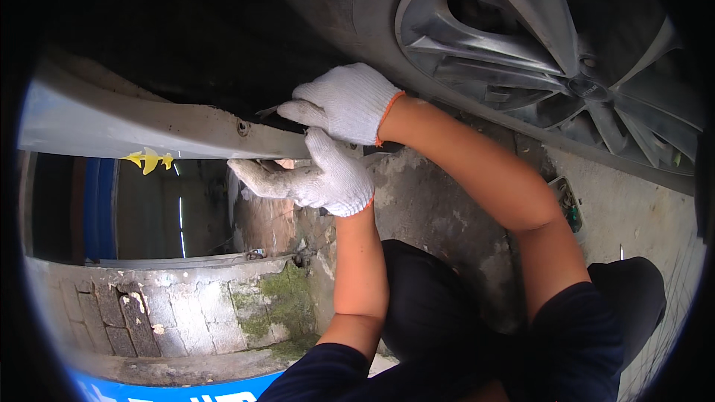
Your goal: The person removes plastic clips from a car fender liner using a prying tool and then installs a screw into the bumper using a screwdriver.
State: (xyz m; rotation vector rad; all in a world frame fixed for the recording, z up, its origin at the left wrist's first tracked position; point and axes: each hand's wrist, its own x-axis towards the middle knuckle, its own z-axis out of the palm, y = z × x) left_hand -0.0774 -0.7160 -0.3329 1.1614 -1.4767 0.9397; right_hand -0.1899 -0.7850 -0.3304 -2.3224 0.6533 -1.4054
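Note:
Both my hands wear white knit gloves with orange cuffs. My left hand (328,182) is at the edge of a pale car fender (186,130), its thumb on the inner lip and its dirty fingers stretched along the outer side. Just above it, my right hand (346,104) is closed at the dark wheel arch opening, its fingers curled. A thin pointed tip shows beyond its fingertips, but what it belongs to is hidden in the glove. A bolt (242,127) sits in the fender's lip, left of my hands.
A tyre with a grey spoked wheel (588,89) stands close at upper right. Yellow decorations (150,160) lie along the fender's lower edge. A small container (567,205) with small items is on the concrete floor (629,212) beside my right arm. A mossy block wall (194,313) is lower left.

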